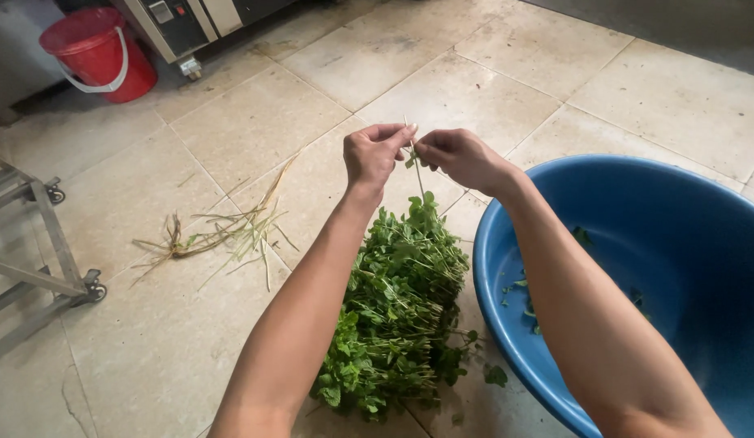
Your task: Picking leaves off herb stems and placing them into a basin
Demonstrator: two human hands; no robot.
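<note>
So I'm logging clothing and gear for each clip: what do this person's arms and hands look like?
Both forearms are bare, with no sleeves in view. The left hand and right hand wear no gloves, and no rings, watch or bracelets show.

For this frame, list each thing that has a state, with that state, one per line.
left hand: raised, fingertips pinching the herb stem
right hand: raised, pinching the same stem
herb stem: upright between both hands, few leaves left
herb bunch: heaped on the floor beside the basin
blue basin: upright, nearly empty, a few leaves inside
bare stems: scattered on the tiles
red bucket: upright, handle down
</note>
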